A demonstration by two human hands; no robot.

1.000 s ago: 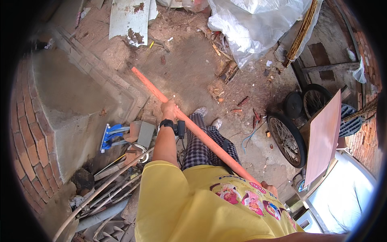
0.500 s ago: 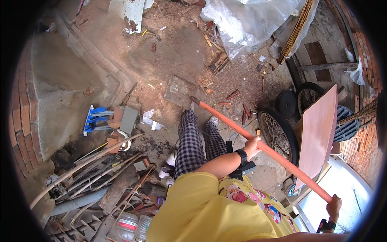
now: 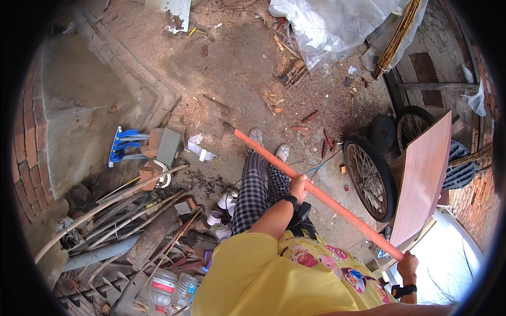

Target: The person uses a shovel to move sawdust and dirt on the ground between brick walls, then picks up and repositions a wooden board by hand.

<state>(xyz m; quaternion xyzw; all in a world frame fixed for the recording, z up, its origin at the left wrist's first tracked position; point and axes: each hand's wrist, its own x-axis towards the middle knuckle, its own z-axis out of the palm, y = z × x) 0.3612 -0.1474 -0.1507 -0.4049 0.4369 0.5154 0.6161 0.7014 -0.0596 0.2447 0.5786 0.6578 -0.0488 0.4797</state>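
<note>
My left hand (image 3: 299, 188) is closed around the middle of a shovel's orange handle (image 3: 337, 209), just in front of my body. Farther back, at the lower right, my right hand (image 3: 407, 265) grips the handle's end. The shovel slants across my legs from lower right to upper left. Its dull, dusty blade (image 3: 213, 113) is low over the dirt floor (image 3: 237, 79), left of my shoes, and blends with the ground. I cannot tell whether the blade touches the floor or carries anything.
A two-wheeled cart with a spoked wheel (image 3: 370, 178) and a wooden board (image 3: 424, 179) stands on the right. Sticks and pipes (image 3: 108, 255), plastic bottles (image 3: 162, 288) and a blue-headed tool (image 3: 122, 145) lie left. Plastic sheeting (image 3: 327, 29) covers the far right.
The shovel has moved left with both my hands on it. Its flat square blade, facing up before, now looks tilted and narrower. My feet show more plainly.
</note>
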